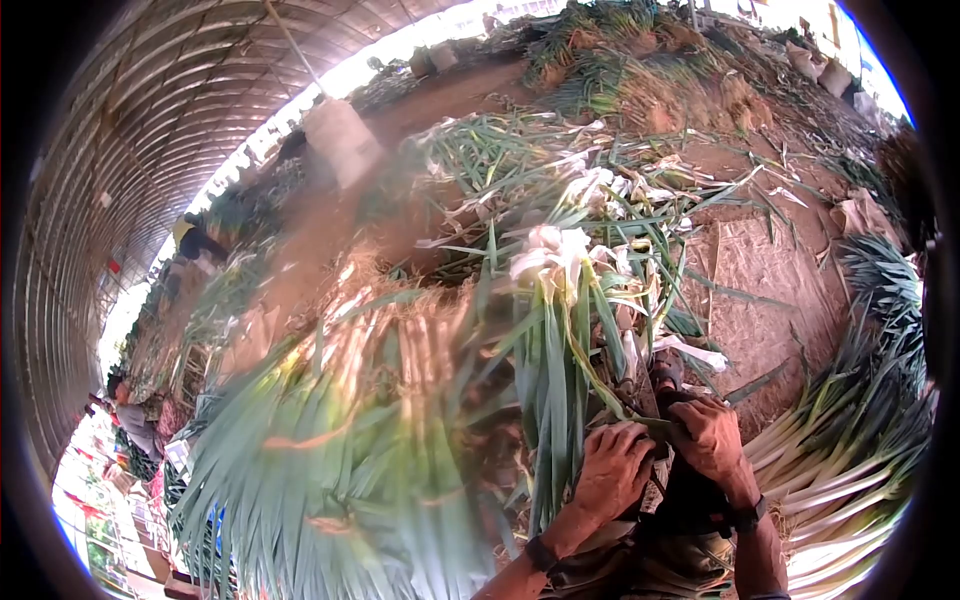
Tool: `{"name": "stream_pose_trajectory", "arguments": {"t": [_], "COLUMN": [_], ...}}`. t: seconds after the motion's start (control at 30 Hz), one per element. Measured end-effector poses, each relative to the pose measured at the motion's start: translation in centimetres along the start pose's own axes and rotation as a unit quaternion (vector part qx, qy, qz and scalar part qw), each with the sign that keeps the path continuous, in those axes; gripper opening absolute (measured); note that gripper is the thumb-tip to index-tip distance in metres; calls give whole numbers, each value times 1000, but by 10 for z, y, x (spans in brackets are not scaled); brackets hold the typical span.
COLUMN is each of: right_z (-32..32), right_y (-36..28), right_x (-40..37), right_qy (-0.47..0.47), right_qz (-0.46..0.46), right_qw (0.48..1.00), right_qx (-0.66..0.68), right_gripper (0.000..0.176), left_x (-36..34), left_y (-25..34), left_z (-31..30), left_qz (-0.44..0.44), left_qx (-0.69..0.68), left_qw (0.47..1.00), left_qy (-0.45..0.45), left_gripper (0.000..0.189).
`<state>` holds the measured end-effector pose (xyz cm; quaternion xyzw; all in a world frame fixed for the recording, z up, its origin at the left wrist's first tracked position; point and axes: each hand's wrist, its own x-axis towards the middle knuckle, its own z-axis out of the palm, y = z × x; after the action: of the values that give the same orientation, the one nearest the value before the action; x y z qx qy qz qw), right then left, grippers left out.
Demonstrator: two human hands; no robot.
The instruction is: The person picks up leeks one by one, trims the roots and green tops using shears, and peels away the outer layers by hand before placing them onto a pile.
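Observation:
Low in front of my body, my left hand and my right hand are close together with their fingers curled. A green onion leaf runs between them, pinched at the fingers of both hands. My fingertips are partly hidden. Just beyond my left hand hang long green onion leaves, with peeled whitish outer leaves heaped at their upper end. A large pile of green onions lies to the left, roots pointing away, some tied with orange bands. That side is blurred.
More green onions with white stalks lie along the right. A flattened brown sheet covers the ground ahead right, with leaf scraps beyond. A pale sack-like object stands at upper left. Another person is far left, under the arched roof.

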<state>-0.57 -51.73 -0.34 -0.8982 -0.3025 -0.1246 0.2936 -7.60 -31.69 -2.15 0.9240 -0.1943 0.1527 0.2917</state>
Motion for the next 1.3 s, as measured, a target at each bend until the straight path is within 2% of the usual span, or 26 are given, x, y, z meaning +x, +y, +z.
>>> {"name": "stream_pose_trajectory", "arguments": {"t": [0.67, 1.3], "right_z": [0, 2], "right_y": [0, 3], "right_x": [0, -2], "right_qy": [2, 12], "right_qz": [7, 7], "right_qw": [1000, 1000], "right_qx": [-3, -1], "right_gripper": [22, 28], "left_x": [0, 0], "left_y": [-1, 0], "left_z": [1, 3], "left_qz": [3, 1], "left_qx": [1, 8], "left_qw": [1000, 1000], "left_qy": [0, 2], "left_gripper": [31, 29]}}
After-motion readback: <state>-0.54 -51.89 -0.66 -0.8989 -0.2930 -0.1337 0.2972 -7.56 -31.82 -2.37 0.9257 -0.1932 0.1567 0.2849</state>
